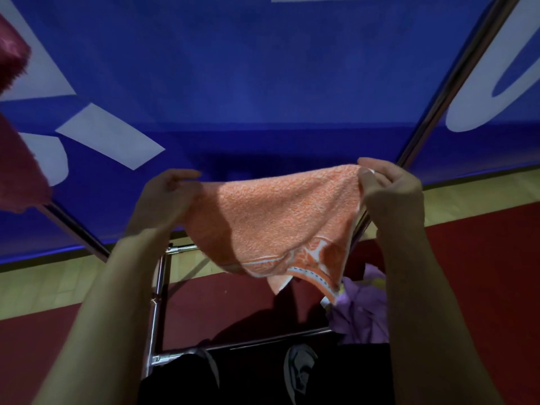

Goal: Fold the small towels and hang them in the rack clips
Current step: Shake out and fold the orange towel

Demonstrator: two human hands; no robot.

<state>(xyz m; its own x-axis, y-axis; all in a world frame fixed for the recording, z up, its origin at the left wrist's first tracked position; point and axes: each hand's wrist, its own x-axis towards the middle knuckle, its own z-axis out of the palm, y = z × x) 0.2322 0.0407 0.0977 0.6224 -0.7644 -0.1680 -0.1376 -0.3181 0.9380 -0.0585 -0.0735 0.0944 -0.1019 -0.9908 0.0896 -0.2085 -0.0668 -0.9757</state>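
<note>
An orange towel (274, 217) with a patterned white-trimmed border hangs stretched between both hands at mid-frame. My left hand (163, 200) pinches its left upper corner. Its right upper corner is pinched by my right hand (391, 191). The towel sags in the middle and looks doubled, its border hanging at the lower right. A metal rack frame (157, 302) stands below and behind the towel. No clips are visible.
A dark pink towel (17, 159) hangs at the left edge. Purple cloth (365, 308) lies low on the right by the rack. A blue banner with white shapes (233, 68) fills the background. Red and tan floor and my shoes (298, 366) show below.
</note>
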